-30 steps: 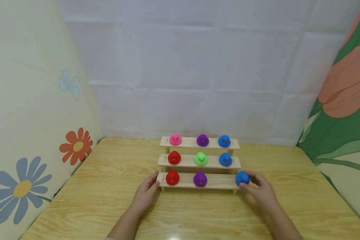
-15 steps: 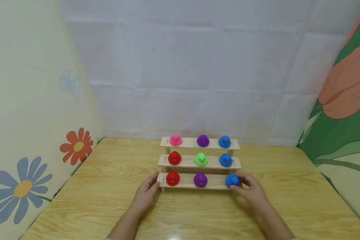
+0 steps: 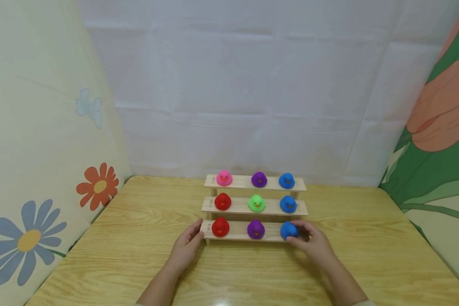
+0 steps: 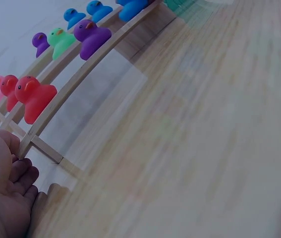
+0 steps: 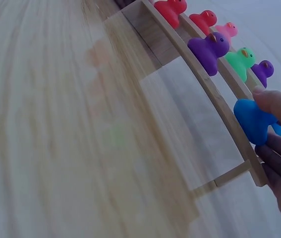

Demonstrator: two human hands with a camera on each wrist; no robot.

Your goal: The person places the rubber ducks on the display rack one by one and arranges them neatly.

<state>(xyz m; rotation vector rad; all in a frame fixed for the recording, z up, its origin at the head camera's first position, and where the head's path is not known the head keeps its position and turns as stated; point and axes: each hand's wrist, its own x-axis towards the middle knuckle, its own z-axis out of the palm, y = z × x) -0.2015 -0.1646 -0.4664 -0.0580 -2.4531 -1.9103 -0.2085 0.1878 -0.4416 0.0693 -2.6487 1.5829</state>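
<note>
wooden table (image 3: 99,263) carries our three-tier wooden rack (image 3: 237,230); since a second ago our right hand (image 3: 313,244) has slid the blue duck (image 3: 289,230) inward from the bottom tier's right end, so it sits nearly in line, fingers still pinching it; our left hand (image 3: 185,246) rests relaxed against the rack's left end; each tier holds three ducks.
</note>
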